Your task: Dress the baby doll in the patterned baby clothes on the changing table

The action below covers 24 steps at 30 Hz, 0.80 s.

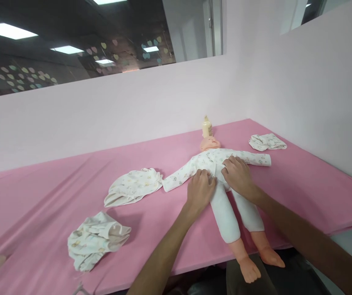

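A baby doll (210,143) lies on its back, its feet sticking out past the near edge of the pink-covered table. It wears a white printed baby shirt (205,159) with long sleeves spread wide, and white cloth on its legs (225,213). At the doll's waist, my left hand (200,189) is closed with its fingers curled on the left side of the shirt's lower front. Across from it, my right hand (237,174) pinches the shirt's right side. My fingers partly hide the fabric edges they hold.
Left of the doll lie a white printed cloth cap-like garment (134,186) and a crumpled printed garment (94,241). A folded printed cloth (267,141) lies at the right, near the wall. Behind the doll's head stands a cream bottle (207,128). The pink table cover (55,196) has creases.
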Each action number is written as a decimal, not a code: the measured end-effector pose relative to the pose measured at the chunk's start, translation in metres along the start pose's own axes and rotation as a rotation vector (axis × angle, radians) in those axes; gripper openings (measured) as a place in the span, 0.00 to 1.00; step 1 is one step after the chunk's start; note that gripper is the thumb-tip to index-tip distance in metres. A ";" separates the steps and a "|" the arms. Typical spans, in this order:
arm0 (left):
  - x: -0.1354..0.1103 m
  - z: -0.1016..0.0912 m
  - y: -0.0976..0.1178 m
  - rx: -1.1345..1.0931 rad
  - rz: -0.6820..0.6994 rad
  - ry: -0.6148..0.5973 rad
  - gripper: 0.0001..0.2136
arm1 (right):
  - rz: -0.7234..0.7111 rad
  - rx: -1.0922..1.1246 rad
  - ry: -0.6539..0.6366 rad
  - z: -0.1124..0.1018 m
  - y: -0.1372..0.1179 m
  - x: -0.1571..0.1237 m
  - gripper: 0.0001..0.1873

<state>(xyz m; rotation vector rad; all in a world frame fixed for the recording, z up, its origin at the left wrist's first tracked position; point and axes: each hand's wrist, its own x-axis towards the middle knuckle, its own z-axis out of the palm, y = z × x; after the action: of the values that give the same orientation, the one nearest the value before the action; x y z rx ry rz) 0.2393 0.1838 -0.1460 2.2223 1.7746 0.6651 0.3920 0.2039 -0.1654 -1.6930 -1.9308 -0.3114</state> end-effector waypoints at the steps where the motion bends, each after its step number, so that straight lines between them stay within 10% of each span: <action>1: -0.003 0.002 0.003 0.083 0.020 0.001 0.08 | 0.024 0.000 -0.017 -0.003 0.000 0.000 0.10; 8: -0.003 0.004 0.006 0.508 0.215 -0.077 0.13 | 0.078 0.329 -0.072 -0.012 0.005 0.007 0.07; 14: -0.002 -0.009 0.000 0.348 0.171 -0.156 0.10 | 0.146 0.594 -0.030 -0.004 0.009 0.006 0.07; 24: 0.013 0.004 -0.014 0.347 0.211 0.056 0.13 | 0.283 0.802 0.002 -0.006 0.007 0.003 0.10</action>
<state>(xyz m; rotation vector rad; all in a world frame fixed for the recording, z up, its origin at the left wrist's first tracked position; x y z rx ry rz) 0.2308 0.2002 -0.1527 2.6726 1.8134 0.4918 0.3996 0.2044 -0.1602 -1.3599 -1.4736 0.5073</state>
